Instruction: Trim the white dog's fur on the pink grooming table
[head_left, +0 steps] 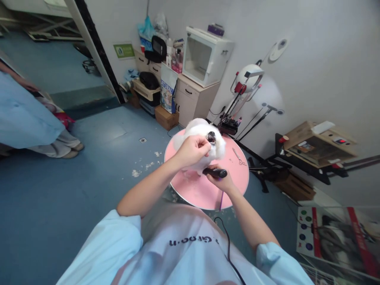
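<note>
Head view: I see a small white dog [198, 136] standing on a round pink table [234, 178], near the table's far-left edge; its muzzle points toward the camera and a little right; left hand [192, 150] is up at the dog's head, fingers curled together and pinched on the fur beside the muzzle; right hand [221, 180] sits just below and in front of the dog, fingers wrapped tight round a black clipper [215, 172]; clipper lies roughly level, its tip toward the dog's chest, touching or very nearly so, I cannot tell which; a black cord [228, 245] runs down across the light blue smock; scissors [239, 157] lie on the pink top to the right of the dog, apart from both hands; tufts of white fur [144, 165] scattered on the blue floor left of the table; beyond the table, a white box cabinet [204, 55] on beige drawers against the wall; a round dryer on a stand [248, 77] to the right of it; another person in a light blue smock [26, 114] stands at the left edge, well apart from the table
</note>
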